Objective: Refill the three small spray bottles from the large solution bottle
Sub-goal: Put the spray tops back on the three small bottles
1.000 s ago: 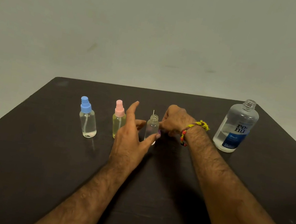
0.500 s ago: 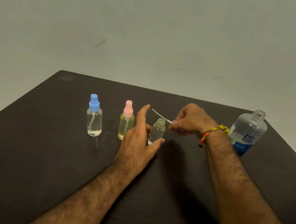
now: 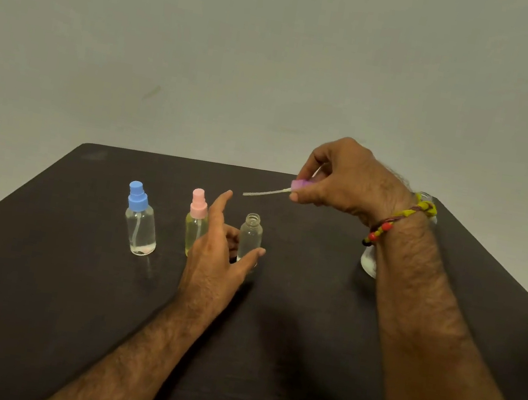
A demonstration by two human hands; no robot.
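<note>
Purple spray cap (image 3: 300, 185) pinched in right hand (image 3: 345, 178), tube (image 3: 265, 193) lying near-level, pointing left.

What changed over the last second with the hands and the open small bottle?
The right hand lifted the purple spray cap up and to the right, drawing its dip tube fully clear of the open bottle. The left hand kept steadying that bottle. The blue-capped bottle, pink-capped bottle and large solution bottle stayed put.
</note>
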